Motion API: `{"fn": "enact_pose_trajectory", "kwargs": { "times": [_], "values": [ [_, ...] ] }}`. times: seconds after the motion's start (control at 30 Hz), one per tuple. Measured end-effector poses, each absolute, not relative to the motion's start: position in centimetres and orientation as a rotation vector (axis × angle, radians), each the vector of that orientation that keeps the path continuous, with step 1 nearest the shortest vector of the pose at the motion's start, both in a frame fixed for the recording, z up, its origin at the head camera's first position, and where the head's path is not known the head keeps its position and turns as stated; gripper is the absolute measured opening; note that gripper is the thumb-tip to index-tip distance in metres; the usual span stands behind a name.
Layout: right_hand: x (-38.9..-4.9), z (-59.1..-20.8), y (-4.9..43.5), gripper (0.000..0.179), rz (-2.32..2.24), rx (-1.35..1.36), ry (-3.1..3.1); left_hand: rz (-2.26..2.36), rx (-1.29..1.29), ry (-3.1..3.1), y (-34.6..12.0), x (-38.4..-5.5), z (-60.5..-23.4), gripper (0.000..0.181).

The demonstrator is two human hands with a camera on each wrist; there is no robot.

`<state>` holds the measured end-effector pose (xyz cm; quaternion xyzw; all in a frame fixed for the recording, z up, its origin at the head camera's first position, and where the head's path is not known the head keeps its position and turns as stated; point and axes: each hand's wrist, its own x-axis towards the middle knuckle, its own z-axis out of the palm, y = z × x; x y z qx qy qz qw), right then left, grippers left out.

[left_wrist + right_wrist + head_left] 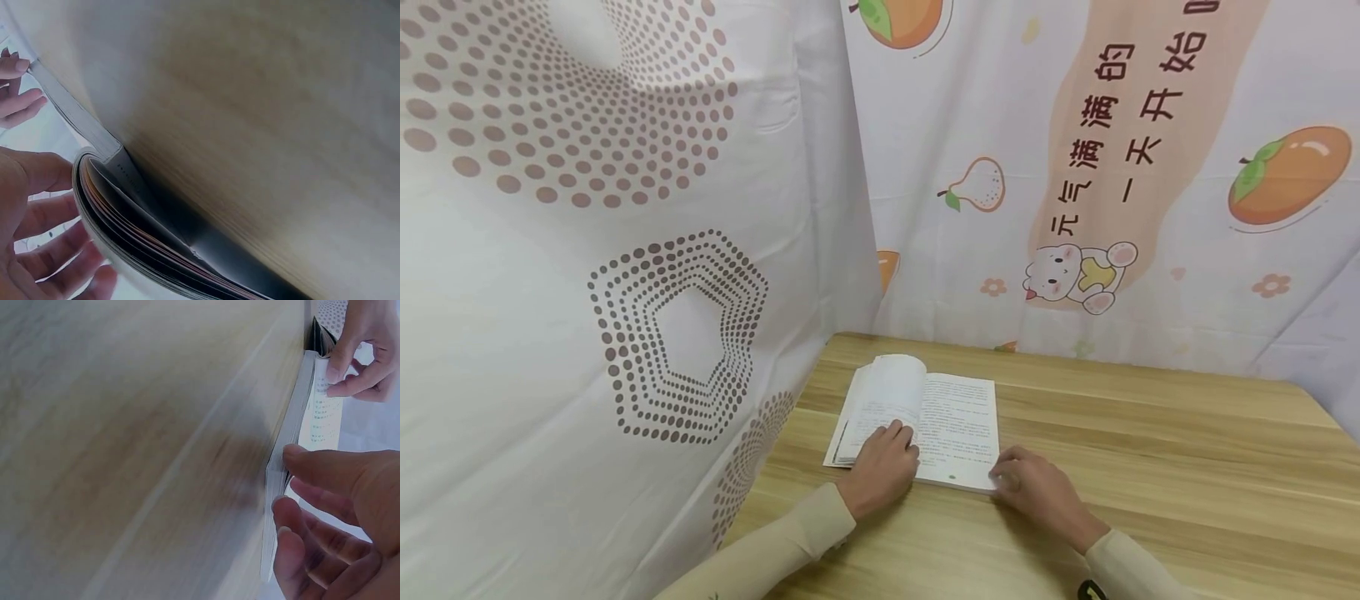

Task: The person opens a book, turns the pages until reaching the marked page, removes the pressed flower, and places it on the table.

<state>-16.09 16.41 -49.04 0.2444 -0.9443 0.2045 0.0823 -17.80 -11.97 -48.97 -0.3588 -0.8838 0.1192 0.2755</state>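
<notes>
An open book [958, 417] with printed pages lies on the wooden table. Its left-hand pages bulge up in a curve near the spine. Over the lower part of those pages rests my left hand [883, 467], fingers spread and slightly bent. The left wrist view shows its thumb [50, 170] against the curved page stack [125, 253]. At the book's lower right corner, my right hand [1041, 492] holds the edge between thumb [325, 469] and bent fingers. How many pages lie between them cannot be told.
The wooden table [1150, 450] extends to the right of the book. A white curtain with brown dots [625, 350] hangs close on the left. Behind the table is a cloth printed with fruit, a bear and writing [1000, 275].
</notes>
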Motion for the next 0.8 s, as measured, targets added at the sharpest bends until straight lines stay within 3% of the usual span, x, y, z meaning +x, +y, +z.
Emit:
{"fn": "enact_pose_trajectory", "kwargs": {
  "times": [0.37,0.57,0.8],
  "values": [
    [-16.20,-48.83,16.31,0.004,0.469,0.871,-2.646,0.303,-0.983,-2.455,-11.89,-18.05,-48.92,0.018],
    [-16.47,-48.85,16.32,0.008,0.516,0.853,-2.648,0.285,-0.991,-2.471,-11.86,-17.95,-48.99,0.020],
    [-16.65,-48.57,16.46,0.008,0.655,0.768,-2.707,0.239,-0.963,-2.485,-12.02,-17.75,-49.01,0.048]
  ]
}}
